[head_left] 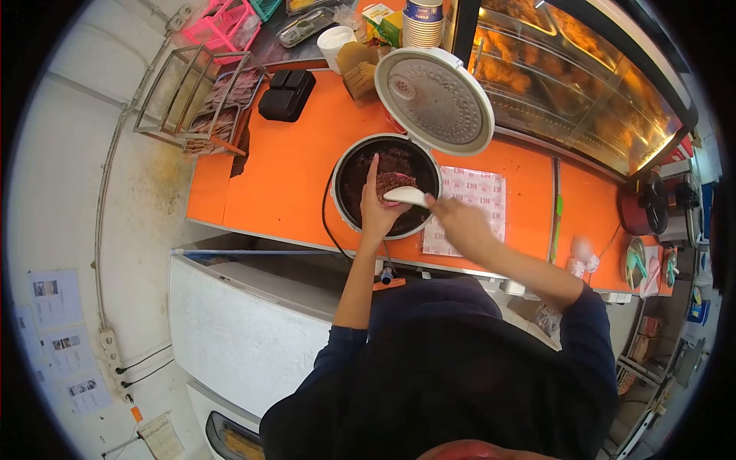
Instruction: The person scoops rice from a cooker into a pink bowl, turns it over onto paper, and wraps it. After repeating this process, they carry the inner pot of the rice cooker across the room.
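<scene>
- Rice cooker (336, 201), lid raised, on the orange counter (276, 169); dark rice lines its pot;
- left hand (376, 211) over the pot, holding a small pink-edged bowl (389, 203) heaped with rice (396, 182); index finger straight, the others hidden, so I cannot tell;
- white rice paddle (406, 196) against the heap;
- right hand (462, 224), fingers closed round the paddle handle, above printed wrapping paper (477, 188).

Right hand (460, 226) blurred mid-frame; wall sheets (57, 307) unreadable at lower left.
The hand hides the grip of the white spoon (406, 196); the left hand (375, 213) covers part of the pot (347, 172). Writing is too small; the top edge cuts the pink basket (218, 29).
</scene>
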{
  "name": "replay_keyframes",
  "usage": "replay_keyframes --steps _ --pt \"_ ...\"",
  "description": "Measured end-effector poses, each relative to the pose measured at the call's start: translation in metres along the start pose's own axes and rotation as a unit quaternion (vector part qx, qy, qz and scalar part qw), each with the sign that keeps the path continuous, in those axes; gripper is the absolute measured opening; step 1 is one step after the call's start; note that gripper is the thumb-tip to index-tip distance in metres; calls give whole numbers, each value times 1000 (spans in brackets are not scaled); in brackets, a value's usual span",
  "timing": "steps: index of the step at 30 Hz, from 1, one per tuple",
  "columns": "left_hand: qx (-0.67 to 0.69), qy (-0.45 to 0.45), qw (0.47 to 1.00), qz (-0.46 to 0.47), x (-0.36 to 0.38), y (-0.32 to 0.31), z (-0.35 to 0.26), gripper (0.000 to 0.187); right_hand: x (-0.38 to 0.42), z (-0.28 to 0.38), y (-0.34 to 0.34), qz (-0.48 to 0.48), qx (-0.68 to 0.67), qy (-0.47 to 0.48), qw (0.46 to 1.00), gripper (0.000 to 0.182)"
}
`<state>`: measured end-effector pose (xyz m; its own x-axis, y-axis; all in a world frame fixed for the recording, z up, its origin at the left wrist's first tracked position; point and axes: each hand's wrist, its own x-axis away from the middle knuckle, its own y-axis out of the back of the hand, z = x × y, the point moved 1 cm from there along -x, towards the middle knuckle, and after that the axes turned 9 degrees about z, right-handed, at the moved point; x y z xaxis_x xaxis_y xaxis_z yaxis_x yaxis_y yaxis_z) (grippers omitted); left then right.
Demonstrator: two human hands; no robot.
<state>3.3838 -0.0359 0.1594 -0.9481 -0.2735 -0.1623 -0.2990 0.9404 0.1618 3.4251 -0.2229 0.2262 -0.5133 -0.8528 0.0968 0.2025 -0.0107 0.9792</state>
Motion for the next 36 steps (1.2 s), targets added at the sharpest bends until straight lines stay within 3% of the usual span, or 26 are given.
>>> replay_keyframes --steps 1,3,4,5,7,10,11,12,13,15,22,27,31,32,33,34,36 --pt "-3 2 1000 -3 1 5 2 106 -8 -9 13 -8 -8 -12 1000 39" --pt "-150 -7 988 -28 1 17 9 107 -28 -20 36 -62 -48 -80 994 20" --pt "-152 -1 988 -29 1 24 10 107 -42 -30 28 -88 -9 -89 992 15" --pt "-129 -5 991 -21 1 32 12 107 -55 -41 14 -113 30 -98 988 12" --pt "-125 -9 992 -14 4 44 7 110 -85 -30 -6 5 127 -136 983 12" --pt "-136 -49 989 -27 4 55 0 112 -131 -31 -85 -79 158 -77 981 13" --pt "-51 -23 998 -9 4 59 -8 123 -144 -27 -98 -12 142 -66 988 12" --pt "-55 -24 998 -7 5 62 -8 123 -151 -19 -98 55 126 -52 989 14" --pt "-39 -29 999 -14 7 66 -8 127 -154 -13 -99 54 123 -52 990 14" --pt "-25 -32 999 -20 9 71 -9 131 -155 -1 -104 193 56 0 980 19" --pt "94 33 995 6 9 74 -18 139 -152 -29 -97 219 -117 -2 969 22" --pt "82 35 996 20 8 73 -18 138 -120 -47 -37 138 -32 -33 989 21" --pt "35 37 998 47 7 70 11 109 -89 -47 16 60 34 -122 990 20" --pt "48 49 996 62 6 67 13 98 -83 -45 26 -3 12 -134 991 15" --pt "49 48 995 67 6 62 10 98 -78 -42 32 -65 -10 -146 987 11" --pt "62 56 993 79 7 57 8 95 -75 -38 32 -67 -10 -151 986 11" --pt "74 64 990 97 7 47 10 93 -72 -29 31 -170 -8 -110 979 11"
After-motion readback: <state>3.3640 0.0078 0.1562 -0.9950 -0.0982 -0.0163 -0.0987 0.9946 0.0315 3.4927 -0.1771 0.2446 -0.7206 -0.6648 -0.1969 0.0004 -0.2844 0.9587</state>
